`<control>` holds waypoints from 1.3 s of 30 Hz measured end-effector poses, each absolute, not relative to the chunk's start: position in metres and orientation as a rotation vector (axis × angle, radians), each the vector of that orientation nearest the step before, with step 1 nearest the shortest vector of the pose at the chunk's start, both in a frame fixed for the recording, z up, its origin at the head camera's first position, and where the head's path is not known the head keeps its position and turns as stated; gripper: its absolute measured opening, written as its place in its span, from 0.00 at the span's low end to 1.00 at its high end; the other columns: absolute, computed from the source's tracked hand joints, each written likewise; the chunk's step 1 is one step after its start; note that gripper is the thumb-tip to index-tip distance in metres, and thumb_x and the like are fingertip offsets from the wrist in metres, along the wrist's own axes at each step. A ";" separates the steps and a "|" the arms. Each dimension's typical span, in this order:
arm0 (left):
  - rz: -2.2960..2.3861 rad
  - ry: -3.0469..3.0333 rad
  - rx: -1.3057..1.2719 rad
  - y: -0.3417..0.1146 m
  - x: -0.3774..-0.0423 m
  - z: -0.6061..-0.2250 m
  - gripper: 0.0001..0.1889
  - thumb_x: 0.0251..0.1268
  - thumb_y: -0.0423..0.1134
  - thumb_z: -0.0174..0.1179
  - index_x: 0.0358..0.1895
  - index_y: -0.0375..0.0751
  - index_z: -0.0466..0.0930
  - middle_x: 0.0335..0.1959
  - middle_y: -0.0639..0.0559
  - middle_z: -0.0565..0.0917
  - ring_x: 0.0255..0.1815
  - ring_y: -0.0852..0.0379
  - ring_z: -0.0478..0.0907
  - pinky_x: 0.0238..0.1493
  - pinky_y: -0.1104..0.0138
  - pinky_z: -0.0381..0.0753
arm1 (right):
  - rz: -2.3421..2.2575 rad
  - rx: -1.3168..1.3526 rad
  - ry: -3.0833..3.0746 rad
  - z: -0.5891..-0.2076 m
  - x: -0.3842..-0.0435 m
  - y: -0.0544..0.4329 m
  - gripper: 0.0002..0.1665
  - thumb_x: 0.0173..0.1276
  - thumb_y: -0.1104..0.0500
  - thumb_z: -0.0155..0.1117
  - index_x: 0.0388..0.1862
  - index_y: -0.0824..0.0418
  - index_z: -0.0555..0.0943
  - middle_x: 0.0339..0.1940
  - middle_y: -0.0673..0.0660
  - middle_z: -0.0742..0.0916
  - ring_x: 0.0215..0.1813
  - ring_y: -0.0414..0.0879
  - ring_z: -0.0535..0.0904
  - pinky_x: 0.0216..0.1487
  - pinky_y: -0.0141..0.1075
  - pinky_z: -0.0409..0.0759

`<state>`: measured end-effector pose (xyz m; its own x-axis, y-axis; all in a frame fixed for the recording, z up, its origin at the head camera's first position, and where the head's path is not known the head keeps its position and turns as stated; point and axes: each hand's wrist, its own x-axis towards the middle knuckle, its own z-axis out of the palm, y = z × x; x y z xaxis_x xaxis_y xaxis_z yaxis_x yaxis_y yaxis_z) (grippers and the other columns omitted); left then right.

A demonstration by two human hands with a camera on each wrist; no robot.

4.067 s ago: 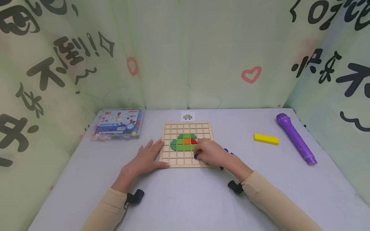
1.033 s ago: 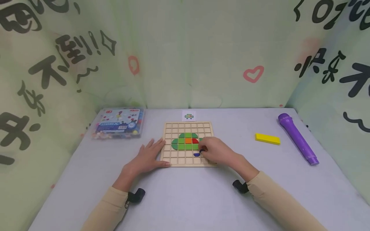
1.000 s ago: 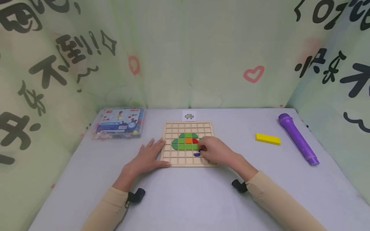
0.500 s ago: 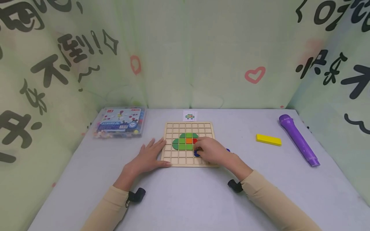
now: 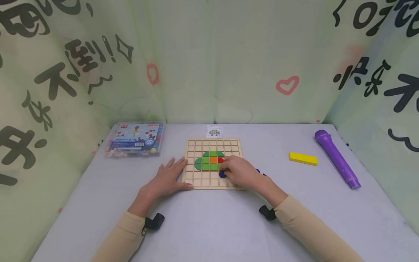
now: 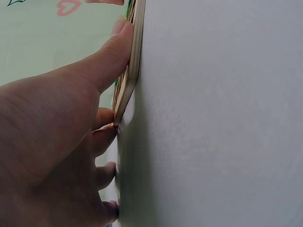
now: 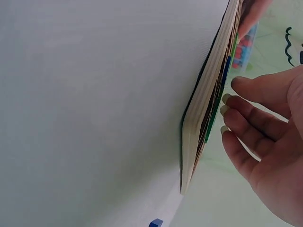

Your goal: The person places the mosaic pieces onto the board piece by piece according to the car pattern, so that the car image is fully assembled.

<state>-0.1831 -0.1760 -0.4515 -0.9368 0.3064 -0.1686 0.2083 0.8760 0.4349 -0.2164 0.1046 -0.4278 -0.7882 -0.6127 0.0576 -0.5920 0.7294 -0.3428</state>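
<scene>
My left hand [image 5: 167,177] rests along the left side of the wooden grid board [image 5: 199,182], fingers spread and thumb at the front corner. Green, orange and red tiles form a rounded patch on the board; an orange tile [image 5: 213,159] lies near its middle. Below the patch sits a dark blue piece [image 5: 222,174], round in outline. The right hand [image 5: 240,171] is over the board's right part, fingertips right at the blue piece. In the right wrist view its thumb and bent fingers stand apart, with nothing visible between them.
A picture card [image 5: 214,131] lies behind the board. Loose blue pieces [image 5: 258,170] show beyond the right wrist. A clear box [image 5: 135,140] stands back left. To the right lie a yellow block [image 5: 303,158] and a purple microphone-shaped thing [image 5: 337,158].
A second blue piece, earlier in my right fingers, now lies against the first, making a round shape. The right hand has shifted slightly left. My left hand has stayed at the board.
</scene>
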 end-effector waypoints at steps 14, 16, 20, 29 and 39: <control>0.603 2.818 0.404 -0.176 -0.183 -0.452 0.53 0.57 0.68 0.64 0.80 0.45 0.52 0.82 0.47 0.52 0.83 0.36 0.41 0.76 0.32 0.41 | -0.604 -0.863 2.849 -0.420 -0.214 0.127 0.12 0.66 0.67 0.63 0.42 0.58 0.90 0.36 0.48 0.86 0.36 0.40 0.76 0.41 0.34 0.80; 0.604 2.817 0.408 -0.176 -0.183 -0.451 0.53 0.57 0.68 0.64 0.80 0.45 0.52 0.82 0.47 0.52 0.83 0.36 0.40 0.76 0.32 0.41 | -0.612 -0.810 2.855 -0.418 -0.215 0.137 0.12 0.65 0.68 0.62 0.42 0.59 0.90 0.37 0.49 0.87 0.37 0.41 0.77 0.42 0.35 0.81; 0.610 2.815 0.407 -0.176 -0.182 -0.449 0.53 0.56 0.68 0.64 0.80 0.45 0.53 0.82 0.47 0.52 0.83 0.36 0.41 0.76 0.32 0.41 | -0.604 -0.718 2.871 -0.415 -0.220 0.158 0.13 0.65 0.68 0.62 0.44 0.61 0.89 0.37 0.51 0.87 0.36 0.43 0.78 0.41 0.35 0.81; 0.605 2.816 0.411 -0.177 -0.181 -0.450 0.53 0.57 0.67 0.64 0.80 0.44 0.53 0.82 0.46 0.52 0.83 0.35 0.41 0.76 0.32 0.41 | -0.567 -0.574 2.873 -0.416 -0.226 0.200 0.12 0.65 0.67 0.63 0.45 0.65 0.88 0.34 0.54 0.85 0.31 0.43 0.76 0.31 0.32 0.77; 0.621 2.813 0.421 -0.178 -0.182 -0.451 0.53 0.57 0.68 0.64 0.80 0.45 0.52 0.82 0.47 0.52 0.83 0.36 0.40 0.76 0.32 0.41 | -0.569 -0.569 2.858 -0.429 -0.224 0.208 0.14 0.62 0.65 0.69 0.48 0.60 0.88 0.32 0.51 0.82 0.32 0.44 0.73 0.32 0.32 0.73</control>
<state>-0.1823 -0.1781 -0.4512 -0.9323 0.3246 -0.1597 0.2272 0.8688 0.4399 -0.2242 0.2081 -0.4285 -0.9121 -0.3994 -0.0924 -0.3335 0.8540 -0.3993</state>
